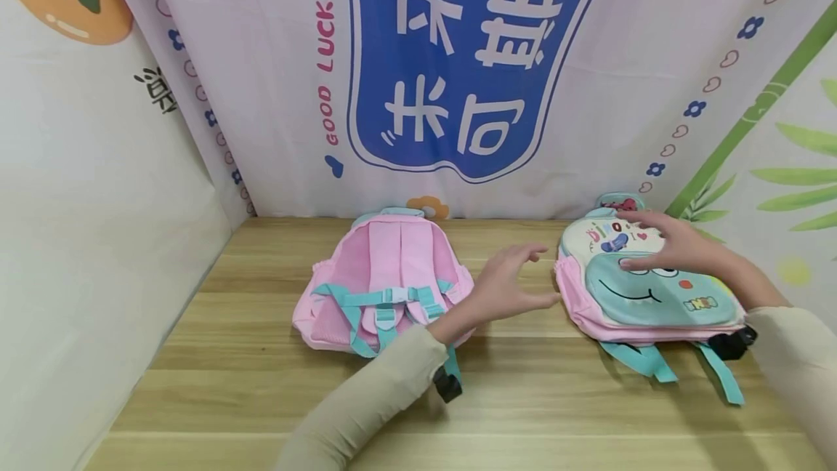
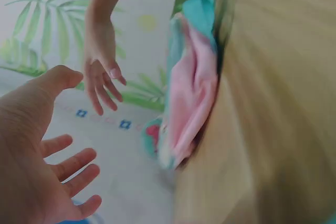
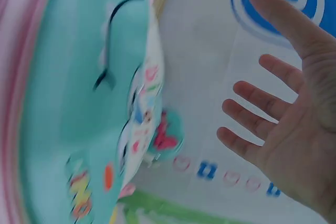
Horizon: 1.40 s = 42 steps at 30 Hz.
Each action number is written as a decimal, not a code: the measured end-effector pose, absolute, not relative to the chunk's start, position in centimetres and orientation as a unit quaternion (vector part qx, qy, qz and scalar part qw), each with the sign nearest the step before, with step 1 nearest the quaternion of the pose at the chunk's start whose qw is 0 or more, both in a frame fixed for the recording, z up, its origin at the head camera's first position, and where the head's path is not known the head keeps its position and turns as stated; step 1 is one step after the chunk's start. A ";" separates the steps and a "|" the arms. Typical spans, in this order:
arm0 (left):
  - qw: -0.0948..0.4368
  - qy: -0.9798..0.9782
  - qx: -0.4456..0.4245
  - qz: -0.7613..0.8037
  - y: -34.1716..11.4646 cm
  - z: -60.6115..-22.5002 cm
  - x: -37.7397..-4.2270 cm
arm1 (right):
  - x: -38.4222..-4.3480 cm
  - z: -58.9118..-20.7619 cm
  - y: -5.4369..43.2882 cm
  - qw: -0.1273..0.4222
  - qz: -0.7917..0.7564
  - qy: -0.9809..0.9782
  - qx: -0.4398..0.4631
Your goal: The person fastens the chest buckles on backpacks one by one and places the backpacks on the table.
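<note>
Two children's backpacks lie on the wooden table. The right one, a teal and pink backpack [image 1: 654, 289], shows its front with a smiling face and has teal straps toward the near edge. My right hand [image 1: 680, 242] hovers over it, fingers spread and holding nothing; the right wrist view shows a gap between hand [image 3: 294, 108] and bag. The left one, a pink backpack [image 1: 353, 260], lies with its shoulder straps up and a buckled teal strap across them. My left hand [image 1: 510, 286] is in the air between the two bags, fingers apart, partly covering the pink backpack's right side.
A wooden table [image 1: 248, 391] carries both bags. Behind it hangs a printed white cloth [image 1: 275, 93] with a blue panel, and white cloth walls [image 1: 85, 224] stand at the sides. Each wrist bears a black strap end [image 1: 447, 385].
</note>
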<state>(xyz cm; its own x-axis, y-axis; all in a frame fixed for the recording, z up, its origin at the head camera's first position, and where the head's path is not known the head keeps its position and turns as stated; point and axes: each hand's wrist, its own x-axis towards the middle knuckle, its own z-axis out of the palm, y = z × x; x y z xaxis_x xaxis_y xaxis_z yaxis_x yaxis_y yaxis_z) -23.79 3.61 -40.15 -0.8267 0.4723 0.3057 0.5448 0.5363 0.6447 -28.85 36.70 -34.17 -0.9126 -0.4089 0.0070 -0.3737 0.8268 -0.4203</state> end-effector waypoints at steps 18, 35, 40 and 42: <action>-0.012 -0.872 -0.283 -0.400 12.9 -44.8 -24.4 | -27.8 -38.3 47.7 0.126 -0.186 0.965 -0.133; -0.017 -0.904 -0.275 -0.327 13.9 -46.3 -25.2 | -27.3 -40.5 48.9 0.150 -0.166 0.970 -0.098; -0.017 -0.908 -0.264 -0.326 13.3 -45.8 -25.1 | -27.5 -40.5 48.5 0.155 -0.178 0.967 -0.098; -0.014 -0.910 -0.259 -0.323 13.0 -45.6 -25.1 | -27.6 -40.5 48.2 0.156 -0.180 0.966 -0.102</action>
